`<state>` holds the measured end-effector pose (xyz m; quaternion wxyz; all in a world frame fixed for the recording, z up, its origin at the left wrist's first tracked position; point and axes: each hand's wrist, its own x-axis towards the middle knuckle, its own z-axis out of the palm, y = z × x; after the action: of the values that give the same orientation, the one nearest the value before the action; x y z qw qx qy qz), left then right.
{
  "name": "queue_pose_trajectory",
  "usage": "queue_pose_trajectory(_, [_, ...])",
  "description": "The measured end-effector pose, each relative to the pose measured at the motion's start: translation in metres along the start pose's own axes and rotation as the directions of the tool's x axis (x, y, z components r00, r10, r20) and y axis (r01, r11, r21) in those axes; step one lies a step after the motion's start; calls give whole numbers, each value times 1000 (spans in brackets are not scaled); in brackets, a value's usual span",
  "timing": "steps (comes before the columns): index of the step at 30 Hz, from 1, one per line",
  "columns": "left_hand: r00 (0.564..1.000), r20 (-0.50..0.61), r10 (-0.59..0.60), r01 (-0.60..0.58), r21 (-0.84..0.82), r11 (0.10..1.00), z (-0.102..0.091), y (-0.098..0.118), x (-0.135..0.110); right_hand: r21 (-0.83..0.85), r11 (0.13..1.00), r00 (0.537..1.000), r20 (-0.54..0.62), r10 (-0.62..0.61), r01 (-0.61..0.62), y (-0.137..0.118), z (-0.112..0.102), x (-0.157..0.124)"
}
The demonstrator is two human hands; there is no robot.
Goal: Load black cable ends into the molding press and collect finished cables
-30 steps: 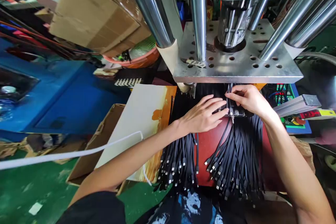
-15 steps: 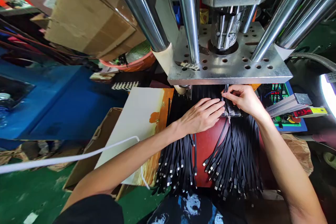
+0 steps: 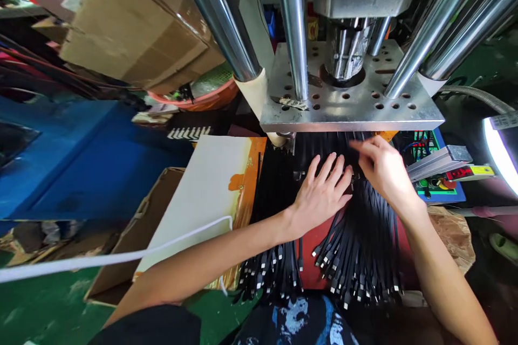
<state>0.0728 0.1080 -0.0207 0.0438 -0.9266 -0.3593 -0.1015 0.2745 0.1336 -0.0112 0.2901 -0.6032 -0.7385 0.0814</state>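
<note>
My left hand point(image 3: 321, 194) lies palm down with its fingers spread over a row of black USB cables point(image 3: 360, 248), just in front of the press plate. My right hand point(image 3: 382, 170) is bent in beside it at the plate's front edge. Its index finger points left and is smeared by motion; whether anything is between finger and thumb cannot be seen. Loose cable ends with metal plugs fan out toward me over a red surface point(image 3: 311, 264). A second cable bundle point(image 3: 275, 269) hangs to the left. Small connectors under my fingers are mostly hidden.
Above my hands is a thick steel plate point(image 3: 352, 118) with holes, on steel columns point(image 3: 294, 27). A white board point(image 3: 198, 183) stands left, crossed by a white cord point(image 3: 170, 248). At the right are a control panel point(image 3: 439, 186), a metal bar point(image 3: 439, 161) and a bright lamp point(image 3: 502, 156).
My left hand has moved slightly down and its fingers have spread. My right hand, earlier pinching a black cable under the plate, has shifted a little and its fingers are now blurred.
</note>
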Motion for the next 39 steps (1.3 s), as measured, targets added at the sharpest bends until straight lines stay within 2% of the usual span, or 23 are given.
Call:
queue_pose_trajectory(1, [1000,9,-7,7,-15,1000,0,2,2,-107,993,998,53,-46,51,-2,-2,-8])
queue_pose_trajectory(3, [999,24,-29,30,-59,998,-1,1,9,-308,946,987,145,-63,105,-5,-3,-15])
queue_pose_trajectory(5, [997,29,-73,75,-93,993,-3,-5,22,-442,891,984,177,-24,101,-8,-1,-9])
queue_pose_trajectory(7, [993,23,-113,115,-113,987,-4,-14,37,-495,865,982,186,15,80,-10,4,7])
queue_pose_trajectory(13, [991,-6,-135,133,-127,983,0,-39,77,-435,900,976,198,91,4,-2,19,64])
queue_pose_trajectory(16, [980,20,-196,197,-128,972,3,-47,96,-381,925,983,168,73,-4,5,25,89])
queue_pose_trajectory(18, [974,37,-221,224,-141,964,2,-50,101,-346,938,987,151,55,1,6,23,97])
queue_pose_trajectory(19, [980,14,-200,199,-156,967,0,-51,99,-334,942,988,151,45,8,4,20,93])
queue_pose_trajectory(21, [990,-109,-85,60,-211,976,-8,-48,76,-332,943,990,133,38,8,-5,11,67])
queue_pose_trajectory(23, [967,-254,7,-79,-276,958,-19,-40,31,-333,942,995,75,62,-34,-20,3,15])
queue_pose_trajectory(24, [962,-269,-43,-46,-315,948,-23,-35,2,-329,941,994,32,101,-85,-27,0,-18])
queue_pose_trajectory(25, [963,-234,-136,52,-334,941,-26,-30,-27,-320,939,988,47,145,-122,-34,-1,-53])
queue_pose_trajectory(26, [955,-151,-257,197,-327,924,-26,-25,-55,-332,930,976,92,198,-157,-39,-1,-86])
queue_pose_trajectory(27, [920,-42,-389,361,-293,885,-25,-22,-79,-351,918,959,141,247,-185,-42,1,-116])
queue_pose_trajectory(29, [851,151,-503,525,-240,817,-18,-20,-114,-319,918,931,201,306,-233,-42,5,-160])
queue_pose_trajectory(31, [819,255,-514,568,-232,790,-10,-23,-129,-200,934,917,212,338,-298,-37,6,-180])
queue_pose_trajectory(33, [811,269,-520,583,-284,762,-7,-28,-130,-3,932,910,215,354,-362,-36,1,-181])
queue_pose_trajectory(35, [794,254,-553,607,-384,695,-12,-32,-126,214,895,910,238,340,-390,-45,-8,-176])
queue_pose_trajectory(37, [767,302,-566,623,-560,546,-20,-29,-124,398,833,917,266,297,-385,-62,-16,-172])
queue_pose_trajectory(38, [754,376,-539,627,-658,418,-24,-25,-124,470,800,922,282,266,-374,-73,-18,-172])
queue_pose_trajectory(39, [739,467,-487,630,-735,252,-26,-20,-125,526,769,925,300,233,-364,-84,-18,-173])
